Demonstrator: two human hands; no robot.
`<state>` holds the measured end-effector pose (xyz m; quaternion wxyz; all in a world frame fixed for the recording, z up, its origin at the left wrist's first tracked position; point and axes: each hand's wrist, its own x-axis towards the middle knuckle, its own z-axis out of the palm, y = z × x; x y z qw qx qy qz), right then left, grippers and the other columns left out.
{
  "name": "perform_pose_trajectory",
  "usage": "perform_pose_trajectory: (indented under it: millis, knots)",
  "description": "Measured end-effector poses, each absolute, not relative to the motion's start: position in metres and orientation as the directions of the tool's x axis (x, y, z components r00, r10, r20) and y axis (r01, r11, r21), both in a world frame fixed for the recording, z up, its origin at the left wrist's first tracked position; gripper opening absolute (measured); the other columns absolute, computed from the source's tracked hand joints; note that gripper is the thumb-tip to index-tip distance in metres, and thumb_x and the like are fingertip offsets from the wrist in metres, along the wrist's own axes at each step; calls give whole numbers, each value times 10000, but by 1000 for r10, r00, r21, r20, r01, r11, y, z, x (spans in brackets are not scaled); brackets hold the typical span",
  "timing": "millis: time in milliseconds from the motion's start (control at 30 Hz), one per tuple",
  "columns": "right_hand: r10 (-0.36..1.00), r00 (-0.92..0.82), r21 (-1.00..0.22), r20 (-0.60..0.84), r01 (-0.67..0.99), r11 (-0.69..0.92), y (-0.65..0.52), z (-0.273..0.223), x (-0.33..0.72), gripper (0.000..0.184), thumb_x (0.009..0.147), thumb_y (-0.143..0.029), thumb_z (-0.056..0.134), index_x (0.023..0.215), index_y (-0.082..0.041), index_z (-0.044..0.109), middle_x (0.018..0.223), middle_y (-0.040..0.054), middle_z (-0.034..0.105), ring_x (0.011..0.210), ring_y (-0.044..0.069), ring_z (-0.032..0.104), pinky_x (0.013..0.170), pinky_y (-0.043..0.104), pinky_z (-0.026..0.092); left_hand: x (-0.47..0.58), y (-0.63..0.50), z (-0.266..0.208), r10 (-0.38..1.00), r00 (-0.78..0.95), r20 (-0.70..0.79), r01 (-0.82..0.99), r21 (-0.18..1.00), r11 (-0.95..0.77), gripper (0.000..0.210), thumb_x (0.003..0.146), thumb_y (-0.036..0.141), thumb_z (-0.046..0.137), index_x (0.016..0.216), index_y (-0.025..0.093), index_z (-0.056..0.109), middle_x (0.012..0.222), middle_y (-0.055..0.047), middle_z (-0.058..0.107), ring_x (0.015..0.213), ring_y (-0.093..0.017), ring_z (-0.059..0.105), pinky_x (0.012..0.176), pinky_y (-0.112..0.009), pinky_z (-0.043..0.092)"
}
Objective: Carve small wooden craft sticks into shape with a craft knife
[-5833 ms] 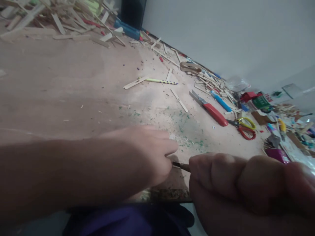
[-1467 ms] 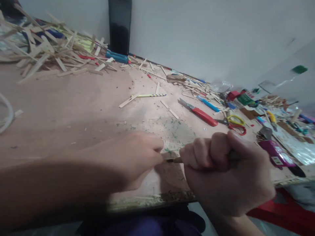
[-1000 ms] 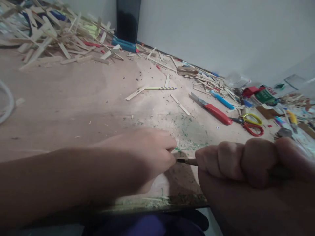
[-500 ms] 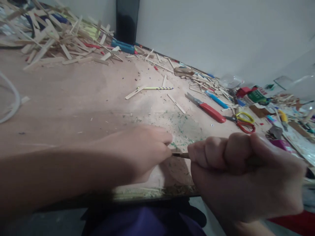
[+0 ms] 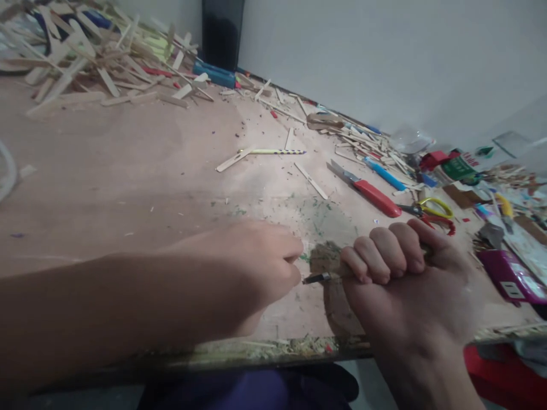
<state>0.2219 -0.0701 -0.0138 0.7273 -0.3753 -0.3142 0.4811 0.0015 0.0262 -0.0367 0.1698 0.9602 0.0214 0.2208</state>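
Observation:
My left hand rests low over the worktop with its fingers curled closed; whatever it pinches is hidden behind the fingers. To its right, my right hand is wrapped in a fist around a slim tool with a dark, shiny metal tip. That tip points left and ends right beside the left fingertips; I cannot tell whether they touch. Most of the tool is covered by the right fist. Green shavings are scattered on the worktop beyond the hands.
Further back lie a yellow patterned stick, a loose wooden stick, red-handled snips, a blue tool and scissors. Heaps of wooden sticks fill the far left. A purple box stands right, near the worktop's front edge.
My right hand has turned, showing its curled fingers more, and sits slightly further right. The tool's metal tip now shows more and slants down to the left. My left hand stays nearly in place.

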Motion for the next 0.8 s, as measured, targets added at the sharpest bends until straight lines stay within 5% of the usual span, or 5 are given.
perform_pose_trajectory:
  millis: [233,500,667,800]
  knots:
    - [946,307,-847,106,-470,248,-74,-16,232,814,849,-233,923,646,-280,136,513,-137,172,412,47,126,385,210,310,8,25,-37,103,919,380,-18,301,-953,296,710,82,739,760,257,506,775,-12,571,737,-213,477,704,-401,379]
    - [922,366,-917,126,-313,249,-70,-14,235,772,845,-345,956,614,-244,226,526,-134,183,436,39,103,392,180,321,1,27,-34,67,911,407,-47,264,-964,198,779,71,711,814,247,627,829,-28,627,746,-223,479,723,-412,396]
    - [856,448,-956,257,-13,294,-77,8,220,526,980,-490,837,579,-258,588,534,-52,438,463,128,443,455,267,512,-4,27,-34,72,880,469,-62,265,-962,191,853,31,688,850,222,687,858,-37,642,775,-228,507,728,-415,410]
    - [813,376,-814,445,548,192,-94,29,227,399,1114,-494,826,788,-273,892,775,43,819,750,197,771,682,284,618,-5,26,-32,99,882,461,-65,328,-943,214,865,3,693,887,215,712,880,-37,668,799,-229,545,738,-417,430]
